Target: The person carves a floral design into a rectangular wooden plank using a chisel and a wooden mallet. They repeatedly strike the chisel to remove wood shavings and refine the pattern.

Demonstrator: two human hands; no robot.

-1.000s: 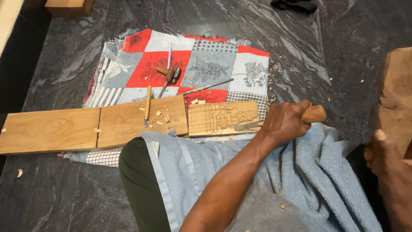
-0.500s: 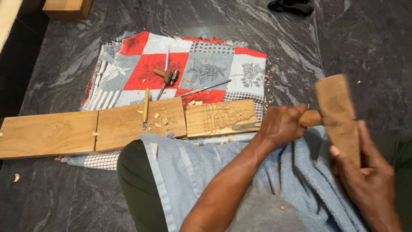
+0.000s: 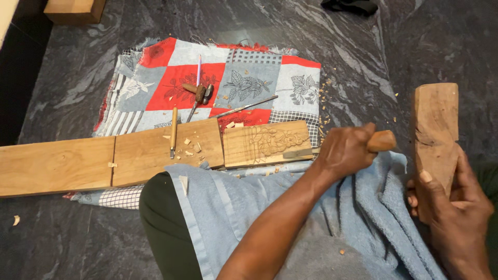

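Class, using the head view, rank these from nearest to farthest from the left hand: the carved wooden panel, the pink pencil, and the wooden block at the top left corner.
1. carved wooden panel, just beside the left hand.
2. pink pencil, up on the patchwork cloth.
3. wooden block, far top left.

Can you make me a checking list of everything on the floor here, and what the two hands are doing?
Surface: dark marbled stone floor, patchwork cloth spread on it.
Job's things: carved wood panel beside a long plank; chisel with its blade on the panel; wooden mallet block.
Clutter: wood chips, spare carving tools and a pencil on the cloth, one tool on the plank.
Hands: left hand grips the chisel; right hand holds the mallet block upright.
Cables: nothing seen.
Surroundings: blue towel over the lap, wood block top left, dark object top edge.
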